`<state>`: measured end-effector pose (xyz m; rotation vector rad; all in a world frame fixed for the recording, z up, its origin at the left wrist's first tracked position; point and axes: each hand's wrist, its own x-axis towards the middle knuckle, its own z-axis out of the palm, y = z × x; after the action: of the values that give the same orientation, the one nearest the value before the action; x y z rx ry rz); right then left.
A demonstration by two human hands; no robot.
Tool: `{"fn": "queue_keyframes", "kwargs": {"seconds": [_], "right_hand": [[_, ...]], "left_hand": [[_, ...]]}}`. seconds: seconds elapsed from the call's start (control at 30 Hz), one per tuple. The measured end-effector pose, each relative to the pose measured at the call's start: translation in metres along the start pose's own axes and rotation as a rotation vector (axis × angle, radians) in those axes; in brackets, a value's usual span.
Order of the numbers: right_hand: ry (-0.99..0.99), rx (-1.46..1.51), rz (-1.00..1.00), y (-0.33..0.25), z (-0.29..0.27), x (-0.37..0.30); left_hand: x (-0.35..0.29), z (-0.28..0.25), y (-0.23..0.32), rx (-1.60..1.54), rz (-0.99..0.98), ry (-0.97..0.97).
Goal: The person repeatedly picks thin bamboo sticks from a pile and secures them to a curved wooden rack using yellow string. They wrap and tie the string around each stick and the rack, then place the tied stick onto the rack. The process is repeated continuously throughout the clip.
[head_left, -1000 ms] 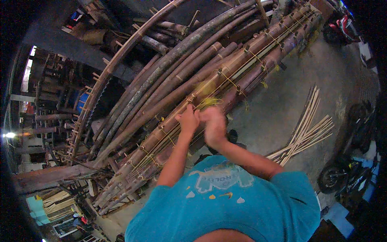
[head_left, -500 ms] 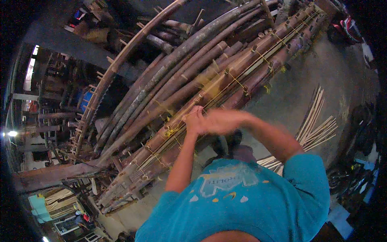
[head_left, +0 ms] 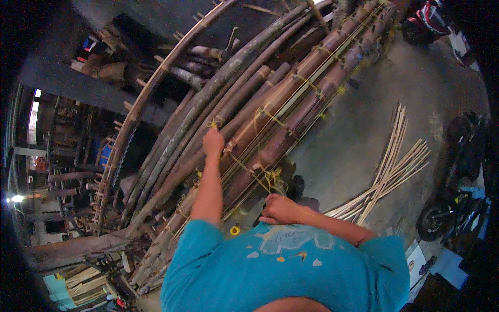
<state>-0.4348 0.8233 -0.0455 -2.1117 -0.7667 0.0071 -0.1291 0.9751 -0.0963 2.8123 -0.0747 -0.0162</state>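
Observation:
My left hand (head_left: 213, 143) is closed on yellow cord, and a small tangle of it shows above the fist. Close to my chest, my right hand (head_left: 280, 209) is also closed and grips yellow cord. Between the hands lies a long bundle of thick brown bamboo poles (head_left: 270, 150), lashed across at intervals with yellow cord. A stretch of cord (head_left: 241, 165) runs over the bundle from near my left hand toward my right. Loose yellow loops (head_left: 276, 180) hang just above my right hand. Thin pale strips (head_left: 296, 99) lie lengthwise between the poles.
Several more curved bamboo poles (head_left: 202, 114) lie beyond the bundle, with a pegged curved pole (head_left: 149, 83) to the left. Thin sticks (head_left: 387, 179) lie crossed on the floor at right. A roll of yellow tape (head_left: 235, 230) sits below the bundle. Motorbikes (head_left: 436, 218) stand far right.
My hands were together over the bundle and have drawn apart, the left outward to the far side, the right back toward my chest. The cord now spans across the poles.

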Motion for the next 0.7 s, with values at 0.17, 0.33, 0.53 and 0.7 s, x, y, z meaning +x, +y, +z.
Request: {"fn": "queue_keyframes", "kwargs": {"seconds": [0.17, 0.33, 0.53, 0.7], "right_hand": [[-0.034, 0.29, 0.034, -0.026, -0.051, -0.001], [0.144, 0.289, -0.119, -0.036, -0.059, 0.001], [0.623, 1.055, 0.258, 0.003, -0.052, -0.07], [1.615, 2.027, 0.235, -0.014, -0.015, -0.109]], "left_hand": [[-0.021, -0.066, 0.08, 0.068, 0.195, -0.146], [-0.06, -0.071, 0.145, -1.372, -0.027, -0.97], [0.035, -0.126, 0.029, -2.345, -0.492, -0.441], [0.048, -0.107, 0.003, -2.121, -0.474, -0.477]]}}
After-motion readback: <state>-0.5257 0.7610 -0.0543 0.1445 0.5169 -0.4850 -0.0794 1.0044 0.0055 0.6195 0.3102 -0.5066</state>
